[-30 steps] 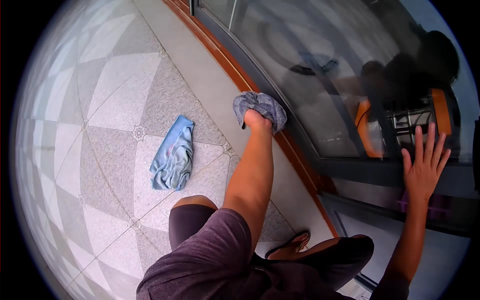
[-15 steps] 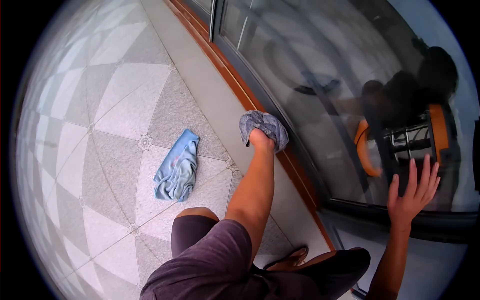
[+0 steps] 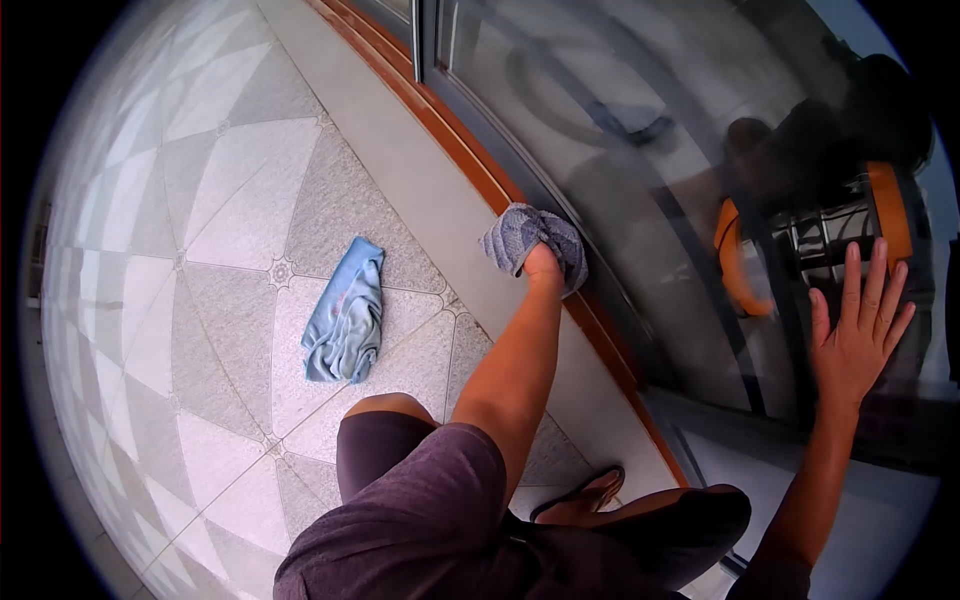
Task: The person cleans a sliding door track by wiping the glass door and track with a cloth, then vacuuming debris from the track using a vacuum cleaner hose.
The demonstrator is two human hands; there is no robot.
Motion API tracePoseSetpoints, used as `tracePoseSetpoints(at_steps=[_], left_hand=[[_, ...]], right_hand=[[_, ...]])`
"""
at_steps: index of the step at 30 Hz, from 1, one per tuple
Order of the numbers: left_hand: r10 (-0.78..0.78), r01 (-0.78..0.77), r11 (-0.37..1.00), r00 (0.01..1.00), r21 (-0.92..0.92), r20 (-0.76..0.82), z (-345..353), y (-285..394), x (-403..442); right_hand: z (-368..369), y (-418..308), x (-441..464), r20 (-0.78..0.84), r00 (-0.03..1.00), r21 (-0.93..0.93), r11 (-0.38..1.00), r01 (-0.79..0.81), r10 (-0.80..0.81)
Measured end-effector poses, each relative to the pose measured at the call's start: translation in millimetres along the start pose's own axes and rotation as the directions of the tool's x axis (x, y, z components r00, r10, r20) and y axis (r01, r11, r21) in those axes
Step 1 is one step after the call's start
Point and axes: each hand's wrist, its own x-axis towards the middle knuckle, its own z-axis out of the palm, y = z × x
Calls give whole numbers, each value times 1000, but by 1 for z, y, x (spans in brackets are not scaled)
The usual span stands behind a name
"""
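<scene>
Your right hand (image 3: 852,345) has its fingers spread apart, palm apparently flat on the dark-grey-framed glass door (image 3: 620,230); let it balance you without loading the pane. The crumpled light-blue fabric cloth (image 3: 345,310) lies on the pale checkered tile floor (image 3: 225,335), well apart from the door, so it should not hinder your strokes. Your left hand (image 3: 542,262) is clamped on the bunched grey textured cloth (image 3: 515,232) at the door's foot, over part of the red-brown strip (image 3: 430,108) there. The fingertips are buried in its folds, so how evenly they press cannot be told. For a good wipe, flatten the cloth under your fingers, push it into the angle where strip meets door, and draw it along in long, straight passes. Ease off near the slim grey metal upright (image 3: 416,45) at the door's far end, where fabric could snag.
</scene>
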Motion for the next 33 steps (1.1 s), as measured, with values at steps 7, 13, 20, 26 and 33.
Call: tracePoseSetpoints(at_steps=[7,13,20,26,33], left_hand=[[208,-200,966,978,166,-32,-54,-50,61],[223,-195,897,974,396,-26,-91,-90,68],[-52,60,994,995,91,-83,-91,-94,48],[386,-379,746,916,548,108,-110,-141,73],[276,-232,751,961,618,25,-106,-137,54]], right_hand=[[-29,4,-32,51,998,63,997,-37,33],[-34,-38,7,-60,998,274,962,0,17],[15,-59,31,58,997,136,989,-62,54],[20,-53,11,89,993,38,996,-84,80],[18,-41,-15,41,997,67,995,-72,69]])
